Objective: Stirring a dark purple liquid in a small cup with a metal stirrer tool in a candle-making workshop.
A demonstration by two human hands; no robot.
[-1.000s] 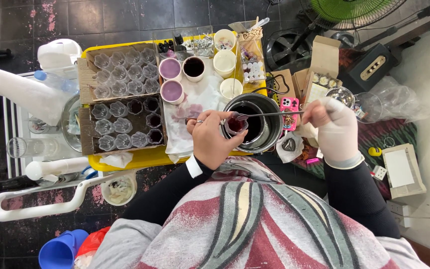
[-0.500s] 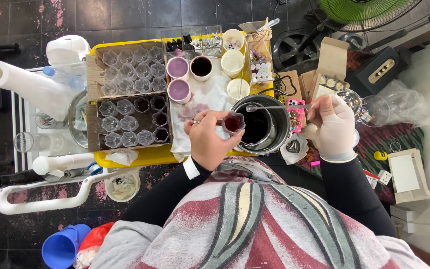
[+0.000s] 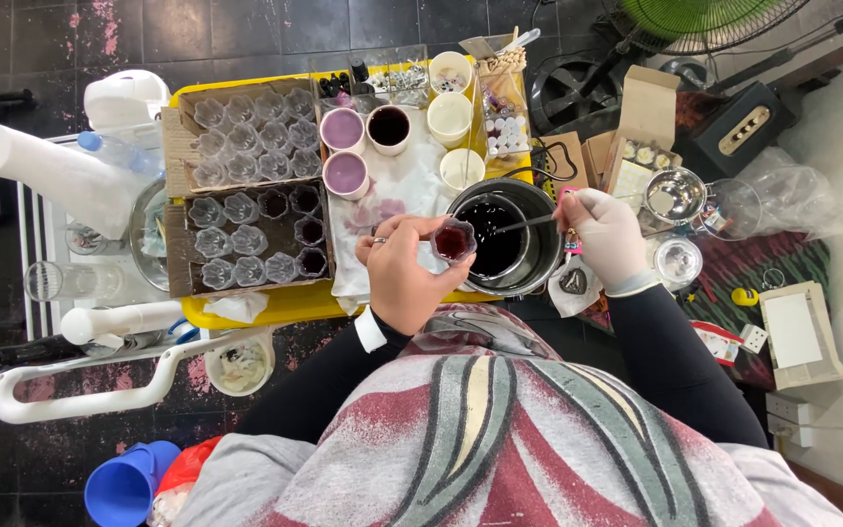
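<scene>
Since half a sec ago the small cup [image 3: 453, 241] moved from over the pot's left part to its left rim, and the spoon [image 3: 524, 224] is back over the dark liquid.

Yellow desk [image 3: 285, 304] carries all, w/ white cloth [image 3: 397, 190] in middle. Cardboard trays [image 3: 180, 234] at left hold rows of small clear moulds, some filled dark. Black pot [image 3: 529, 278] w/ dark liquid stands at right edge of desk. Round cups [image 3: 348, 151] w/ lilac, dark and cream content stand behind it.

Left hand [image 3: 404, 276] is just left of pot; its fingers [image 3: 412, 229] are clamped around the small cup, which is upright and has dark red liquid inside. Right hand [image 3: 605, 237], in white glove, is right of pot; fingers closed on the spoon handle, shaft reaching left across pot.

Spoon bowl is hard to see against dark liquid; cannot tell if it touches it. Lower side of cup is hidden by fingers. Desk's front edge is covered by the person's body.
</scene>
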